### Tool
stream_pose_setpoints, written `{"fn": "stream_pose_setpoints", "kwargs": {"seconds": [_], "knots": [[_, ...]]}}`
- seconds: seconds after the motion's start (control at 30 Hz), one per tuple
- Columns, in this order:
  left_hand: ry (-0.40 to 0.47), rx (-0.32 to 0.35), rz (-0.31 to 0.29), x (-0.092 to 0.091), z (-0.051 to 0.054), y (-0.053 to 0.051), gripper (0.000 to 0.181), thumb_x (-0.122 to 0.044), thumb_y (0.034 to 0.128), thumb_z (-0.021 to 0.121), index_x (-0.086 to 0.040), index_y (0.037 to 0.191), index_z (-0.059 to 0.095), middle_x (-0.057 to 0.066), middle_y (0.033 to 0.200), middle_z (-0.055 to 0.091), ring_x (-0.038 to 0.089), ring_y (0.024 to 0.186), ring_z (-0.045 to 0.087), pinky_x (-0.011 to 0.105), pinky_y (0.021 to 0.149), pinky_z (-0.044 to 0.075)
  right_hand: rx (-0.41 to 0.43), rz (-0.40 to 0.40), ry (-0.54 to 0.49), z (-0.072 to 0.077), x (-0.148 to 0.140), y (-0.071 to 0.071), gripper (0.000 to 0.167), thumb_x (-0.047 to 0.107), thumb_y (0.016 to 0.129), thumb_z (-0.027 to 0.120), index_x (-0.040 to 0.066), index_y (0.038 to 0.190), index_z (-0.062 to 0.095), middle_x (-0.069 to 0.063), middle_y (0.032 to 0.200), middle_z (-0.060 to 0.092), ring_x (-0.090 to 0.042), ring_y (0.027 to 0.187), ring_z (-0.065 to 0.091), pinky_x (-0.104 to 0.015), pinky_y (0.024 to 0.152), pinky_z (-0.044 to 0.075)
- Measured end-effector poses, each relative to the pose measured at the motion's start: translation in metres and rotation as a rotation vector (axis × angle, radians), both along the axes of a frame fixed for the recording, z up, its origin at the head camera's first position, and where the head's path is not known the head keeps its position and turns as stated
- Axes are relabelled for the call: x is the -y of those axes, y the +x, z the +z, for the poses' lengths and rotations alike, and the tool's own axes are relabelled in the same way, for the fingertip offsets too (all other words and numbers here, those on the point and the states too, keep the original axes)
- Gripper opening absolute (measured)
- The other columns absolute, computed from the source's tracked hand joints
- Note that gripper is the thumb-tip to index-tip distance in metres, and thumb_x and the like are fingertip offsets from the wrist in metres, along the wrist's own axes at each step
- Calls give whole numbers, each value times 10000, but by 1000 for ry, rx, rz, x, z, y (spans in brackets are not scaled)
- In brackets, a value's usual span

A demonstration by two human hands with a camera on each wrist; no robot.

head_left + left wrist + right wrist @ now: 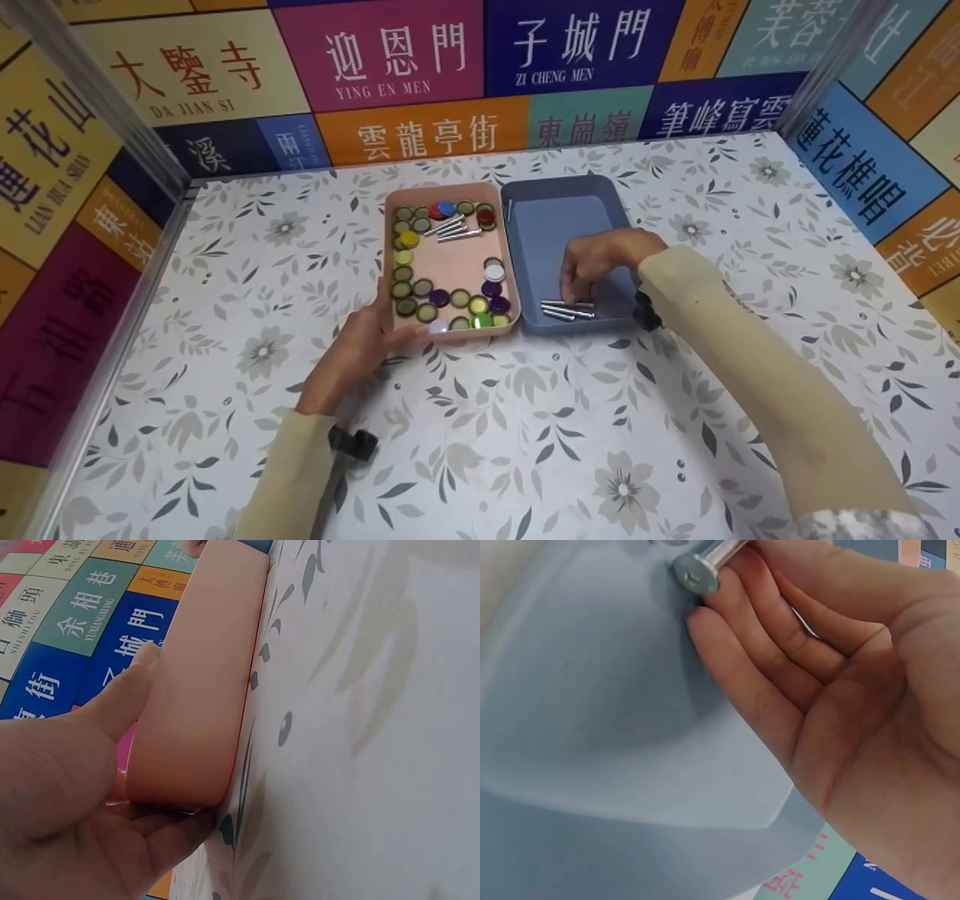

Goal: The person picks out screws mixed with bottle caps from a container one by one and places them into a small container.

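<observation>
At its near left corner, the pink tray (454, 262) is gripped by my left hand (364, 341); in the left wrist view the thumb (124, 694) lies along the rim and the fingers bend against the end wall. Bottle caps (403, 289) line the tray's sides, and several metal bolts (454, 229) lie near its far end. My right hand (604, 259) reaches into the blue-grey tray (559, 225), just above several bolts (559, 315) at its near end. A flat-headed bolt (696, 574) is pinched in its fingertips in the right wrist view; the thumb's tip is out of frame.
The two trays stand side by side on a floral tabletop (525, 435). Another slim metal piece (510, 210) leans by the blue-grey tray's far left wall. Colourful panels with lettering (405, 67) enclose the back and sides.
</observation>
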State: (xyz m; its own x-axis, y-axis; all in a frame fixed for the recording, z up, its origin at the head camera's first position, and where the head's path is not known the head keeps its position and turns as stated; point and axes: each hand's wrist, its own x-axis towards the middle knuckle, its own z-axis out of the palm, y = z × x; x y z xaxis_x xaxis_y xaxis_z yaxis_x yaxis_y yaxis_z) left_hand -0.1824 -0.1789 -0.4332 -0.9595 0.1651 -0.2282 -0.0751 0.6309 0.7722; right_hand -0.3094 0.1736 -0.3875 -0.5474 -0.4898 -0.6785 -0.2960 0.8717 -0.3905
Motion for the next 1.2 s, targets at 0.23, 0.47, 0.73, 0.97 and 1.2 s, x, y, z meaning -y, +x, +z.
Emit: {"fn": "stream_pose_setpoints", "kwargs": {"seconds": [0.23,0.47,0.73,0.97,1.2], "knots": [[-12,-21,-8,0,1,1,1013,-330,948,690,-272,1618,-67,104,1503,533,244,1228,605,440,1125,448,16,-36,-38,-3,-1,-1,187,78,948,631,29,1077,757,-29,910,764,-82,788,678,-316,834,589],[-13,18,6,0,1,-1,1032,-346,942,693,-248,1610,-88,87,1581,436,243,1333,545,423,1191,379,-7,-20,-86,-5,-4,-3,196,59,945,613,-3,1069,752,-94,934,771,-92,784,677,-307,810,594],[10,21,15,0,1,1,1026,-313,942,697,-318,1608,-84,84,1520,518,231,1078,666,400,982,541,-96,-16,-110,-4,-1,-6,186,55,924,609,3,1020,759,-90,909,759,-114,795,656,-297,786,572],[-3,22,15,2,2,-1,1049,-360,924,711,-309,1609,-82,63,1600,410,241,1405,482,418,1205,355,-300,-40,-183,4,7,-7,185,39,840,595,30,912,765,-68,828,715,-136,721,564,-247,644,468],[-48,9,-3,2,1,-2,1050,-358,927,709,-207,1613,-71,91,1586,426,260,1385,500,423,1207,355,-591,-74,-265,5,15,-8,105,98,856,631,76,828,730,-56,789,686,-171,699,549,-267,638,436]]}}
